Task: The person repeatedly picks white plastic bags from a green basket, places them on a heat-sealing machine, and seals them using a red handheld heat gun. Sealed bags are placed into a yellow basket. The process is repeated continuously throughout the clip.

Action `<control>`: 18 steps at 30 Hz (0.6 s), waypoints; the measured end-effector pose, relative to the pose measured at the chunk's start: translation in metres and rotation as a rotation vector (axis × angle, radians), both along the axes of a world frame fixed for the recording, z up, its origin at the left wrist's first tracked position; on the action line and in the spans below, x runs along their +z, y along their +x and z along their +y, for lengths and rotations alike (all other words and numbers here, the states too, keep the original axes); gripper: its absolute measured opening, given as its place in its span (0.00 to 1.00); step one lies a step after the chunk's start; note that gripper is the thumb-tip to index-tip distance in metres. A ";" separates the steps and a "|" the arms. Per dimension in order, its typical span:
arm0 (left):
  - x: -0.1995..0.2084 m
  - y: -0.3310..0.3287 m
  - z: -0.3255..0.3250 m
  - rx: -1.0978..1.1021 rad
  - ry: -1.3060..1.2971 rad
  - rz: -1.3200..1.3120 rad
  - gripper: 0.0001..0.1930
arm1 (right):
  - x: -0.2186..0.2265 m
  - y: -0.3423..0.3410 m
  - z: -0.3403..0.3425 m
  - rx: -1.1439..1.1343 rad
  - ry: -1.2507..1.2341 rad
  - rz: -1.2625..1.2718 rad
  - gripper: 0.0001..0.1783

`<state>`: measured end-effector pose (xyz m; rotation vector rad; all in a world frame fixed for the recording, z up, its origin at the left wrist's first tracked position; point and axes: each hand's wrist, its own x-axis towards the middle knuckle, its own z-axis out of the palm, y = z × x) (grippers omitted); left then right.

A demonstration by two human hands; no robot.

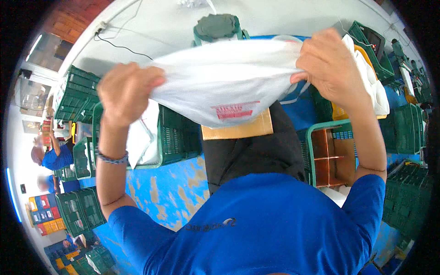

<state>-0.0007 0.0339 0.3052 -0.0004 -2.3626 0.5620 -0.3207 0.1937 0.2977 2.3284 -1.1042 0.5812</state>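
A white cloth-like piece (229,75) with a red printed patch is stretched between my two hands at chest height; I cannot tell whether it is a bag or a single sheet. My left hand (128,91) is closed on its left end, fingers curled in. The opposite end is pinched in my right hand (323,66), which is raised a little higher. Below the white cloth, a flat tan board (240,128) rests across my dark trousers, partly hidden by it.
Left of my legs, a green crate (178,133) holds white material (145,135). On the right, another green crate (308,151) contains brown dividers (327,156). A yellow crate (339,112) with white cloths stands behind it. Other people in blue (57,158) are at far left.
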 end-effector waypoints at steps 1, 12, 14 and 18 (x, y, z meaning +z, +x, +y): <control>0.003 0.000 -0.001 -0.061 0.022 0.072 0.10 | 0.007 0.000 -0.001 -0.052 0.030 0.012 0.12; -0.069 0.007 -0.011 0.428 0.362 0.118 0.09 | -0.055 -0.006 -0.036 -0.211 0.045 -0.291 0.11; -0.081 0.002 -0.021 0.257 0.923 0.294 0.08 | -0.065 0.000 -0.042 -0.104 0.104 -0.605 0.11; -0.111 -0.008 -0.020 -0.122 1.469 0.776 0.14 | -0.090 0.017 -0.053 0.035 0.230 -1.234 0.14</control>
